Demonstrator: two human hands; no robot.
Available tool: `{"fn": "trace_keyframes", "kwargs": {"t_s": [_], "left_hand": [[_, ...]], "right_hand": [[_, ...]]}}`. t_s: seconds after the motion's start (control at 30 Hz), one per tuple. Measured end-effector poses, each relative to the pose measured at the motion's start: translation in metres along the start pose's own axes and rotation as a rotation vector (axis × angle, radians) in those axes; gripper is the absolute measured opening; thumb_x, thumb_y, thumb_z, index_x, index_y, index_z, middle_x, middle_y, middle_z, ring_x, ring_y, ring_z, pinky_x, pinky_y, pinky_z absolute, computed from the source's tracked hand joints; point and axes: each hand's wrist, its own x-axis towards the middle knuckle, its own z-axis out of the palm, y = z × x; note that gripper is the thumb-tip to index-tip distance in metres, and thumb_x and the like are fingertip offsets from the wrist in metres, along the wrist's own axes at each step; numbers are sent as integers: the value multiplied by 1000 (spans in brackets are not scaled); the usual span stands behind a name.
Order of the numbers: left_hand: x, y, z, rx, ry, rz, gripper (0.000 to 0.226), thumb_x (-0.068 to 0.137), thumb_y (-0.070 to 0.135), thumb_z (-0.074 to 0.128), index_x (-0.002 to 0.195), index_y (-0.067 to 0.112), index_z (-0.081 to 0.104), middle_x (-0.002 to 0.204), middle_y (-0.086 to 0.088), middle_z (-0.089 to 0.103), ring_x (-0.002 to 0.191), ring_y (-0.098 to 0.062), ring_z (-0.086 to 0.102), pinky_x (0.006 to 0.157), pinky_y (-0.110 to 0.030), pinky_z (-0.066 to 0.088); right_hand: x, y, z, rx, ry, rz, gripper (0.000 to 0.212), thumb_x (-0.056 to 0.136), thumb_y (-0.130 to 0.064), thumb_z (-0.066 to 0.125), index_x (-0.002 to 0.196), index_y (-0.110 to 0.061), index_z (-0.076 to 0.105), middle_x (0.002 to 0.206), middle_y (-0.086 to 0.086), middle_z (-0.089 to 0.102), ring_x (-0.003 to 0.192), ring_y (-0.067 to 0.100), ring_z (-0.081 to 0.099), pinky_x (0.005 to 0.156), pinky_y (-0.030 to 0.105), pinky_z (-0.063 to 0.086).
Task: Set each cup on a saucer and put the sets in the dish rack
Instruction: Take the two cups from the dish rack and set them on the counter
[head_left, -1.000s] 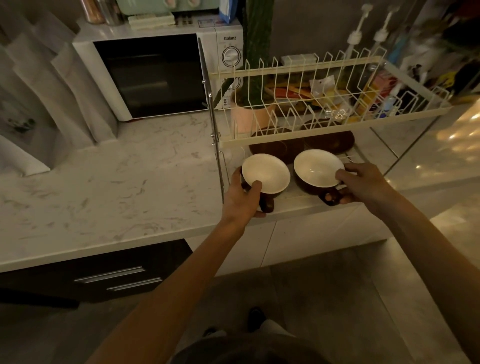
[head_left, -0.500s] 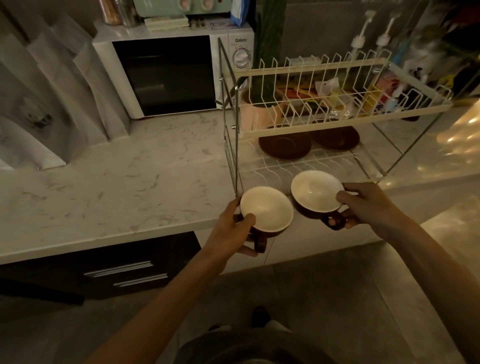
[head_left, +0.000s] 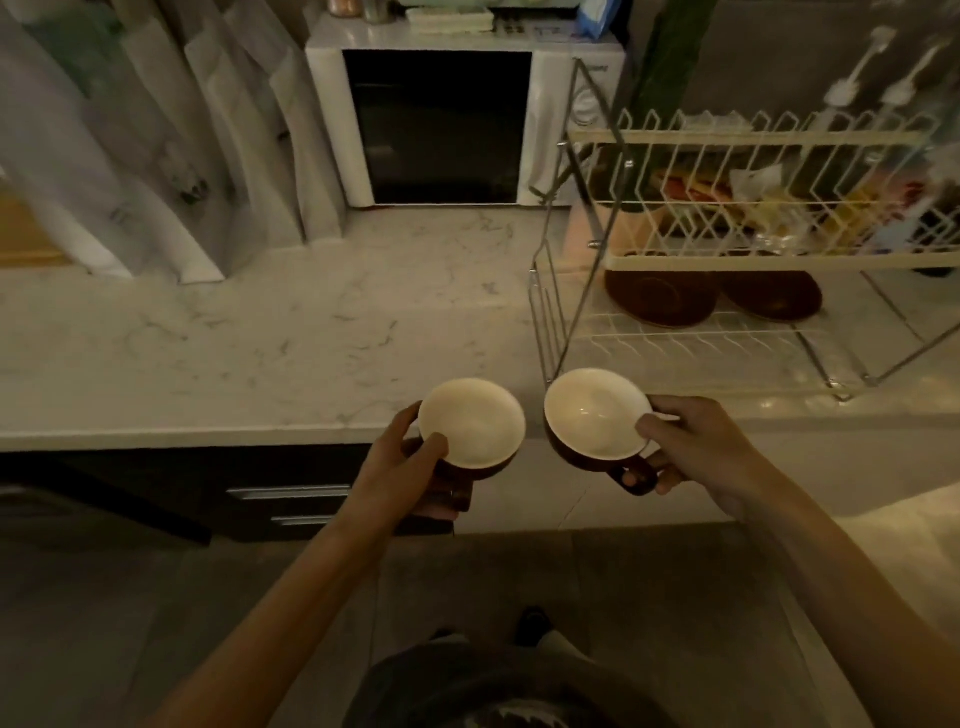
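I hold two brown cups with white insides, side by side over the counter's front edge. My left hand (head_left: 410, 467) grips the left cup (head_left: 475, 423) by its handle, thumb on the rim. My right hand (head_left: 691, 447) grips the right cup (head_left: 592, 413) the same way. Two brown saucers, the left saucer (head_left: 660, 301) and the right saucer (head_left: 774, 299), lie empty on the lower tier of the wire dish rack (head_left: 727, 135) to the right. Both cups are outside the rack, in front of its left end.
A white microwave (head_left: 441, 124) stands at the back of the marble counter (head_left: 260, 332). Folded grey bags lean at the back left. Bottles and packets sit behind the rack's upper tier. Dark drawers (head_left: 291, 499) are below the counter.
Both hands have pulled the cups out of the rack's lower tier toward me and to the left. The saucers stay in the rack.
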Motion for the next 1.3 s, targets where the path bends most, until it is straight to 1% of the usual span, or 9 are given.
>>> {"fn": "trace_keyframes", "kwargs": {"t_s": [0.13, 0.33, 0.57, 0.7, 0.8, 0.87, 0.93, 1.07, 1.3], "left_hand": [[1, 2, -26, -33, 63, 9, 49, 92, 23, 56, 136, 39, 39, 98, 7, 60, 75, -16, 71, 51, -32, 58], [12, 6, -62, -85, 134, 1, 49, 92, 24, 56, 135, 40, 38, 99, 3, 62, 68, -8, 72, 48, -28, 56], [30, 17, -102, -139, 174, -15, 51, 94, 22, 53, 140, 34, 33, 102, -1, 60, 69, -21, 73, 50, -29, 57], [45, 24, -118, -179, 206, -19, 51, 94, 21, 54, 139, 34, 34, 100, 2, 57, 83, -24, 69, 52, -33, 58], [57, 29, -128, -184, 251, -12, 52, 94, 20, 54, 140, 34, 33, 97, 4, 55, 82, -21, 66, 48, -32, 57], [64, 31, -136, -190, 273, -15, 52, 94, 21, 54, 140, 34, 34, 100, 1, 54, 82, -22, 67, 49, -33, 58], [71, 32, -146, -198, 282, -12, 51, 94, 21, 53, 140, 34, 34, 99, 1, 55, 83, -23, 68, 50, -33, 58], [82, 32, -165, -215, 328, -21, 51, 94, 21, 54, 139, 33, 35, 96, 4, 55, 79, -22, 68, 48, -32, 57], [98, 32, -198, -269, 401, -65, 53, 93, 19, 54, 140, 33, 33, 97, 0, 55, 87, -27, 68, 51, -36, 59]], "right_hand": [[8, -17, 36, -28, -59, -26, 41, 95, -6, 51, 136, -12, 55, 92, 8, 71, 61, 26, 75, 43, 23, 53], [26, -37, 81, -40, -38, -46, 39, 95, -7, 50, 133, -8, 56, 81, 10, 70, 51, 13, 70, 40, 20, 50], [61, -56, 119, 22, 6, -22, 39, 93, -10, 53, 131, -7, 58, 76, 10, 72, 51, 17, 72, 40, 21, 50], [84, -68, 138, 70, 5, -1, 39, 91, -10, 54, 129, -4, 60, 72, 10, 72, 48, 19, 71, 38, 21, 50], [101, -81, 153, 84, -13, -13, 37, 91, -10, 52, 127, -5, 60, 54, -1, 72, 48, 19, 71, 38, 21, 50], [112, -91, 163, 99, -32, -28, 37, 91, -10, 51, 127, -7, 59, 52, -6, 71, 48, 19, 71, 39, 21, 51], [123, -101, 175, 123, -50, -39, 37, 92, -11, 50, 127, -5, 57, 53, 1, 72, 50, 22, 72, 40, 22, 52], [141, -122, 200, 124, -69, -46, 39, 91, -11, 50, 128, -1, 56, 78, 17, 72, 56, 27, 74, 41, 22, 52], [159, -152, 246, 129, -99, -55, 29, 93, -10, 48, 120, -5, 58, 81, 14, 69, 51, 23, 73, 40, 21, 51]]}}
